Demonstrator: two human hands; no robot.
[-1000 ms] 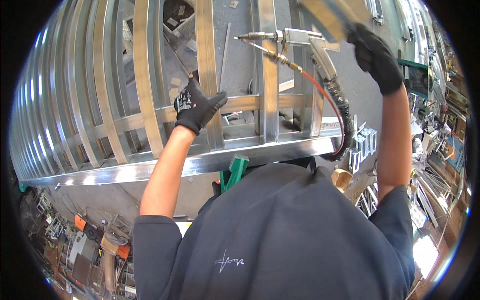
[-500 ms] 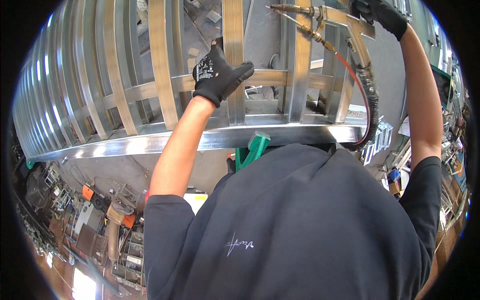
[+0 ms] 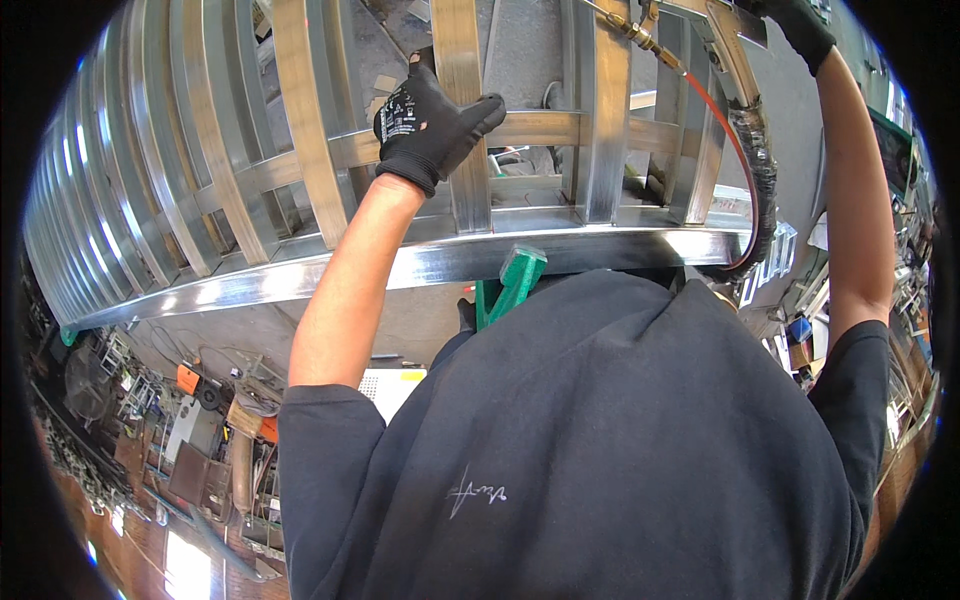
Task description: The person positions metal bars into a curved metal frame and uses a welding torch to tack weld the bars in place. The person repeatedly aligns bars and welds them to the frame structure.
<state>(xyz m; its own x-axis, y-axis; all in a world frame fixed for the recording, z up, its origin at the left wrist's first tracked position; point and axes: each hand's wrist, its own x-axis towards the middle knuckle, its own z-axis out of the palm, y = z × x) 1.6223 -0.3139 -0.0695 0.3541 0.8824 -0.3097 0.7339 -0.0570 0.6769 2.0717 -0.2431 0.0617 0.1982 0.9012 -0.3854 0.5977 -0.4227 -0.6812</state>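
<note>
A frame of parallel square metal tubes (image 3: pixel 605 130) spreads across the far side, with a long shiny rail (image 3: pixel 420 262) along its near edge. My left hand (image 3: pixel 432 128), in a black glove, is wrapped on one upright tube (image 3: pixel 457 60), its thumb lying across the face. At the top right, my gloved right hand (image 3: pixel 800 30) is closed on the upper part of a welding torch (image 3: pixel 730 55); the picture edge cuts off some fingers. The torch has brass fittings (image 3: pixel 640 38), a thin red hose (image 3: pixel 715 120) and a thick black-wrapped cable (image 3: pixel 758 160). Its tip is out of view.
A green support (image 3: pixel 515 285) stands against the rail just before my body. Tools, an orange item (image 3: pixel 188 378) and scrap crowd the floor at lower left. Cut metal pieces (image 3: pixel 770 265) lie to the right, beside more clutter. The torch cable hangs down past the rail.
The view has shifted, so the frame sits slightly higher. The torch and my right hand have moved up and right, and the torch tip has left the picture. My left hand keeps its grip.
</note>
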